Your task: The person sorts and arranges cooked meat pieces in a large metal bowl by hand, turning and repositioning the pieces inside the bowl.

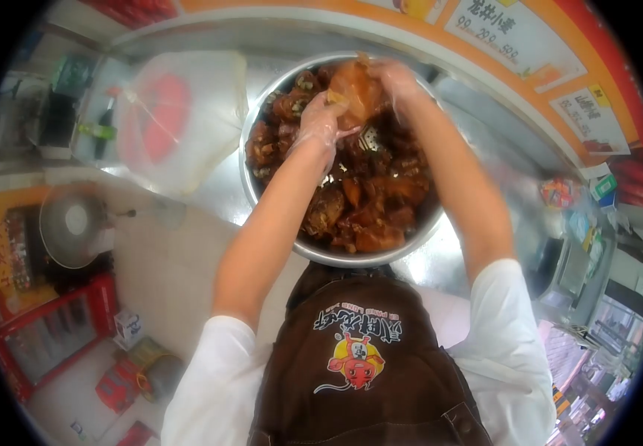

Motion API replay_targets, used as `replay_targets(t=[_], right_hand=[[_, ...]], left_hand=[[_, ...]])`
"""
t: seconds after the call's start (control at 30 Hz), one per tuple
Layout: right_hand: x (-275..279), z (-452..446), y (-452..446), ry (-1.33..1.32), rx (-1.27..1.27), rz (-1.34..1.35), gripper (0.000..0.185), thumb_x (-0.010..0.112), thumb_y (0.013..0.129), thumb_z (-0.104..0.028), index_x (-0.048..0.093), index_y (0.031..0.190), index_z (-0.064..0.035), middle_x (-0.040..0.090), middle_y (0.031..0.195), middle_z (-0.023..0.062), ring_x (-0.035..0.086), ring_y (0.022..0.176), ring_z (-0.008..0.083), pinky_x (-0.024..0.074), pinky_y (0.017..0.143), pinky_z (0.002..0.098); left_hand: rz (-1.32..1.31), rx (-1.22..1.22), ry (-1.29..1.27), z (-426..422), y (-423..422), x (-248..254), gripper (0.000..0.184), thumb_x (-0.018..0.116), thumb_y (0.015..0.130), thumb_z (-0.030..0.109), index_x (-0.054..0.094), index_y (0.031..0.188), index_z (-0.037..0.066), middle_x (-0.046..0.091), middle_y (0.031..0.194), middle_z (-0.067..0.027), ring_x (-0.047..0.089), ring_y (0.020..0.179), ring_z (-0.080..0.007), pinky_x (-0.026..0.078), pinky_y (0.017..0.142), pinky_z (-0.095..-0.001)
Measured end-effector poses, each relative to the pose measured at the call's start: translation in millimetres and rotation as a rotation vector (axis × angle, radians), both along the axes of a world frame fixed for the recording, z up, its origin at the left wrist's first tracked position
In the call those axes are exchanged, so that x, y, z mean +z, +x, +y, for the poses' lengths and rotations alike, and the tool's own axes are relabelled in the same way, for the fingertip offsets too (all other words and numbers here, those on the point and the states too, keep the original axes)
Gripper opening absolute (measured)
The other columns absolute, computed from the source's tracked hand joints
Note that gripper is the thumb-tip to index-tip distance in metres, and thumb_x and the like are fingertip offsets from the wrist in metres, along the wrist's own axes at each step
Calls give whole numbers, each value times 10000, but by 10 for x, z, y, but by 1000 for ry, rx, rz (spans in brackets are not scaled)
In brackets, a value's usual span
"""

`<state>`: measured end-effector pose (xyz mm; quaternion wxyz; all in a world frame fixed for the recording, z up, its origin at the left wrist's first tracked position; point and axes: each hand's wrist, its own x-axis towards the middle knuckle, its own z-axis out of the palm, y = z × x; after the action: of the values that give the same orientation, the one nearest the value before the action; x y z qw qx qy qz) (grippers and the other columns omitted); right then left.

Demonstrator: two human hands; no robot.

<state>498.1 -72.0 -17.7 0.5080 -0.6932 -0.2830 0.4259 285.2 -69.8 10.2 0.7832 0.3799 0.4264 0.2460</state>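
A large glossy brown piece of braised meat is raised over the far part of a round steel basin. My left hand, in a clear plastic glove, grips its left side. On the other side, my right hand, also gloved, has its fingers closed around the piece's right edge. Below, the basin holds many dark braised meat chunks, and patches of its perforated bottom show between them. The fingertips are partly hidden behind the held piece.
A clear plastic bag with something round and red inside lies left of the basin on the steel counter. Price signs line the orange board at the far edge. A pan and a red toy truck are at lower left.
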Motion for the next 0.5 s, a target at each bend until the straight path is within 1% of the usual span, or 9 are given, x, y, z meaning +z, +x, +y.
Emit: replay_targets(t=[0.07,0.1,0.2,0.23,0.27,0.3,0.37,0.47,0.5], right_hand=[[-2,359,162,22,99,-125,417,771,898,-152,734,1280,11,765,1210,171,713,1064,259,561,932,359],[-14,534,238,40,202,-246,412,786,882,-165,755,1257,4,772,1218,172,714,1091,247,550,975,348],[-156,972,318,-17,317,-306,404,791,866,-177,780,1241,-26,770,1244,157,710,1124,226,537,1010,331],[-301,1110,343,-12,385,-355,413,781,868,-187,781,1260,-55,765,1279,157,718,1148,270,542,1030,359],[-420,1199,412,-14,385,-353,413,781,868,-187,781,1260,-55,765,1279,157,718,1148,270,542,1030,359],[-467,1243,424,-3,534,-666,427,779,868,-193,775,1275,-65,758,1298,160,715,1165,295,541,1044,372],[-484,1227,395,-2,689,-967,441,776,868,-199,770,1291,-75,751,1317,162,713,1182,320,539,1058,386],[-420,1239,470,-93,526,-921,499,784,849,-228,748,1339,-137,765,1265,149,724,1162,335,560,1029,410],[-253,1082,460,-131,526,-664,455,750,899,-188,726,1344,-94,742,1325,143,691,1197,317,530,1043,425]], left_hand=[[-102,79,2,115,141,-71,430,615,1033,63,516,1450,32,687,1307,-157,716,1167,-301,631,998,-509],[-121,80,-1,111,161,-31,523,605,1033,51,441,1525,-11,650,1364,-203,696,1208,-319,598,1054,-512],[-38,225,-86,-57,185,33,631,609,1035,55,338,1593,-66,593,1431,-261,691,1200,-333,594,1050,-483],[-54,207,-87,-138,117,-7,714,618,1040,65,248,1629,-97,537,1480,-305,688,1195,-349,593,1050,-459],[-53,207,-89,-241,45,-42,714,618,1040,65,248,1629,-97,537,1480,-305,688,1195,-349,593,1050,-459],[-43,186,-96,-353,-32,-27,700,628,1041,73,272,1620,-91,551,1467,-299,691,1189,-344,596,1038,-455],[-25,169,-120,-571,-206,7,686,638,1041,81,295,1611,-86,566,1454,-294,695,1183,-339,599,1026,-451],[-55,93,-154,-692,-520,115,565,647,1042,99,432,1537,-69,629,1382,-268,715,1137,-314,607,992,-420],[-55,75,-117,-729,-657,130,487,648,1046,114,497,1478,-55,662,1327,-246,723,1109,-299,609,975,-405]])
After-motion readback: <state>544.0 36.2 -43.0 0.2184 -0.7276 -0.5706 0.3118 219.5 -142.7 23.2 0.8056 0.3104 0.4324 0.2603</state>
